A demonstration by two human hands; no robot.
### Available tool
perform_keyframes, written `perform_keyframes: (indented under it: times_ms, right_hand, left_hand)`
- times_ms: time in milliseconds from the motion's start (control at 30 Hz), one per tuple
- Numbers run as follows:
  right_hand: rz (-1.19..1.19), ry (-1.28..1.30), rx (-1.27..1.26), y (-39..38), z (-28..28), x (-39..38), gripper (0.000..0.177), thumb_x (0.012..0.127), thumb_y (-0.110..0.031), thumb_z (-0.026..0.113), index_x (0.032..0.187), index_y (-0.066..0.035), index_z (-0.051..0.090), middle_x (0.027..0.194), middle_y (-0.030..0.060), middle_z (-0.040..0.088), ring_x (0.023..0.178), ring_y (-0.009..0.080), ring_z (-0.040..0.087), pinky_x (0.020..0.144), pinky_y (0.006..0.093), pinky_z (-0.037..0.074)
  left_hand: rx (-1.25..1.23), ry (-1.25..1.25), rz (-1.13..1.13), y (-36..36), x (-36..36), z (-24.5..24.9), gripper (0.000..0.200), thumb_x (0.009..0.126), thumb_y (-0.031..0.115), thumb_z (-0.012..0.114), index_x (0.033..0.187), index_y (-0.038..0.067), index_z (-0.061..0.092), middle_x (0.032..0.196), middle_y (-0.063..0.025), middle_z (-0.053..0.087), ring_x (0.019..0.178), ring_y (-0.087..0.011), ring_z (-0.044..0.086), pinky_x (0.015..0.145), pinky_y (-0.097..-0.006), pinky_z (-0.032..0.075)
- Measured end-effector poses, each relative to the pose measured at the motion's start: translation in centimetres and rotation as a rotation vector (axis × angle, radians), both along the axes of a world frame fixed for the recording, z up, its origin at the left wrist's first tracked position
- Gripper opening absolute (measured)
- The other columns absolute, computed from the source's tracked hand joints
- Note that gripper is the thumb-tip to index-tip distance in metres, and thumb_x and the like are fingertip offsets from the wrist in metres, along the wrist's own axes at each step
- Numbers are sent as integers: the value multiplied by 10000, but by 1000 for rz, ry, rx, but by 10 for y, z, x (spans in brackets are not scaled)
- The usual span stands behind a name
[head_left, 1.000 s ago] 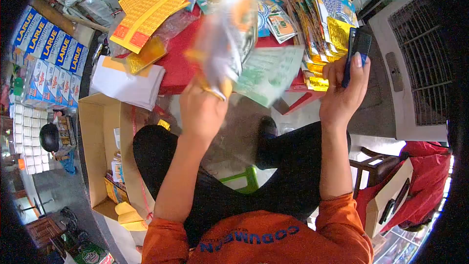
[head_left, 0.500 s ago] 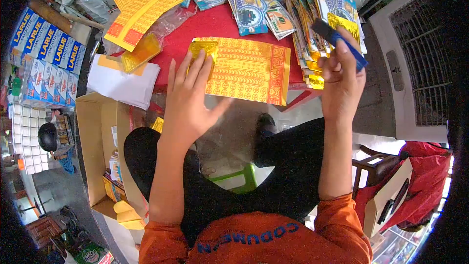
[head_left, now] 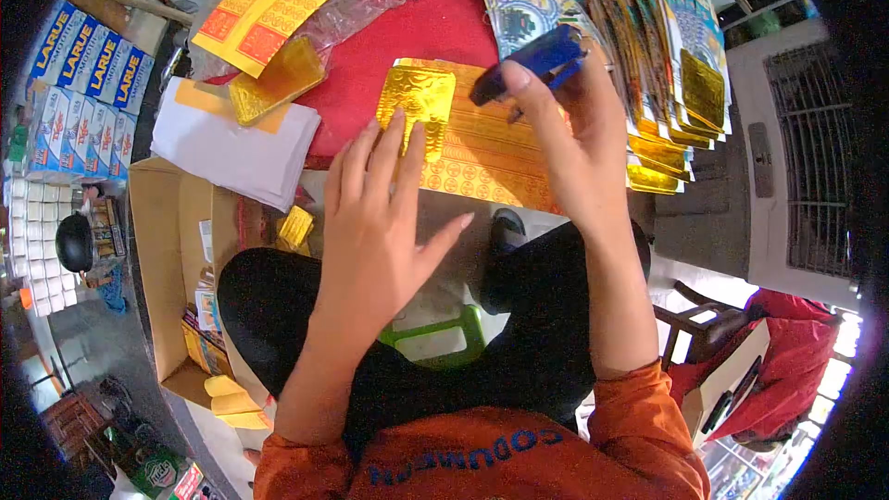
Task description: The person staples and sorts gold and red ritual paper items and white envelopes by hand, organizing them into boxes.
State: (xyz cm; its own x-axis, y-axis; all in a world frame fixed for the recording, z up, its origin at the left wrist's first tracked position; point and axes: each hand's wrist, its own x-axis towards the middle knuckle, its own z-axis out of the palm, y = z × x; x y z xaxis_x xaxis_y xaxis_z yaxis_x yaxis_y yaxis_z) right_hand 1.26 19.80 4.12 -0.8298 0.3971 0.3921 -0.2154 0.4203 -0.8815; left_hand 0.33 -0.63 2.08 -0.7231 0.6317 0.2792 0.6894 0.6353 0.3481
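My left hand (head_left: 372, 222) lies with its fingers stretched out, the fingertips on a shiny gold foil sheet (head_left: 424, 97). That sheet rests on the left end of a yellow-orange printed paper (head_left: 477, 178) at the table's near edge. Gripped in my right hand (head_left: 593, 153) is a blue stapler (head_left: 548, 56), held over the right part of the printed paper. Just left of the foil, a stack of gold sheets in clear wrap (head_left: 276, 83) sits partly on white papers (head_left: 227, 153).
The table has a red top (head_left: 361, 65). Blue printed notes (head_left: 523, 0) lie at the back, beside a fanned pile of papers with gold pieces (head_left: 671, 65) on the right. Yellow printed sheets (head_left: 278, 14) are at back left. An open cardboard box (head_left: 171, 250) stands lower left.
My right hand has brought the stapler left and down over the printed paper. The gold foil shows more fully beneath my left fingertips, which have slid nearer to me. The view has shifted slightly.
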Motion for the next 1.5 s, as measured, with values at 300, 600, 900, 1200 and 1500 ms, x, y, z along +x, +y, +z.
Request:
perform_keyframes:
  times_ms: [300,600,900,1200,1500]
  right_hand:
    - [82,-54,-132,-26,-15,-30,270,877,-207,759,963,9,623,821,85,649,720,136,579,668,308,467]
    - [129,-64,472,-13,-16,-33,312,814,-202,809,948,18,633,785,134,617,660,267,587,619,351,466]
    - [167,-178,609,-20,-5,-31,293,795,-98,807,1022,33,676,906,119,713,808,198,681,755,302,506]
    - [172,-152,731,-17,-7,-30,324,767,-94,836,1030,18,684,919,126,721,815,215,691,752,309,512]
    - [233,-2,908,-23,-4,-34,312,705,-70,837,980,4,712,904,133,693,825,304,632,771,359,485]
  left_hand:
    - [-29,-114,4,-5,-5,-1,759,855,340,725,1455,-5,414,1525,-194,388,1386,-397,371,1155,-540,279]
    - [-60,-197,2,-5,-9,-1,738,873,310,694,1472,2,392,1552,-185,350,1414,-388,342,1159,-546,262]
    - [-65,-235,0,-6,-11,-2,735,876,308,690,1476,2,394,1553,-179,349,1417,-382,339,1154,-552,264]
    - [-57,-230,18,-5,-11,-3,716,846,302,701,1438,-9,445,1530,-167,390,1409,-350,366,1159,-522,283]
    - [-41,-239,11,-7,-10,-2,683,870,286,693,1434,-5,440,1549,-178,359,1410,-378,352,1161,-545,262]
